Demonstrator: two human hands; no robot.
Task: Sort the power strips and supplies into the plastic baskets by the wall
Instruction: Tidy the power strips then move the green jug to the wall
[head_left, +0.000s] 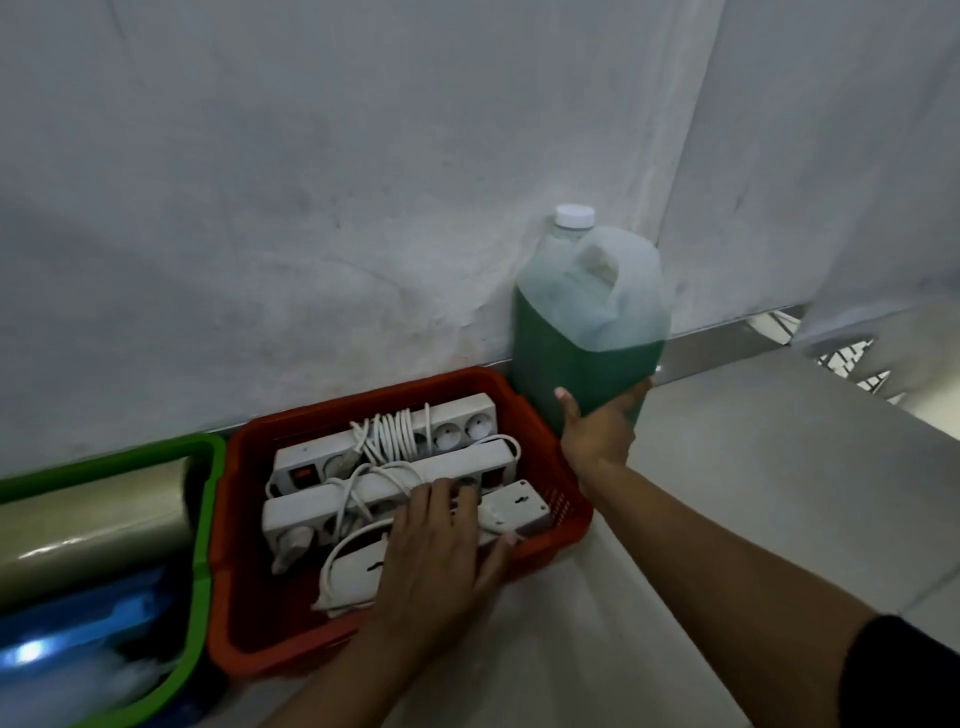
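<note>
A red plastic basket (249, 613) stands by the wall and holds three white power strips (467, 415) with coiled white cords. My left hand (431, 566) lies flat on the front strip, fingers spread, pressing it down inside the basket. To the right, a translucent jug (587, 322) half full of green liquid, with a white cap, stands against the wall. My right hand (597, 426) is pressed against the jug's lower side, fingers wrapped partly around it. A green basket (205, 519) sits left of the red one.
The green basket holds a shiny clear roll (88, 525) and blue plastic items (78, 629). A grey wall rises behind both baskets. Pale floor lies to the right, where a railing or stair edge (852, 358) shows beyond a wall corner.
</note>
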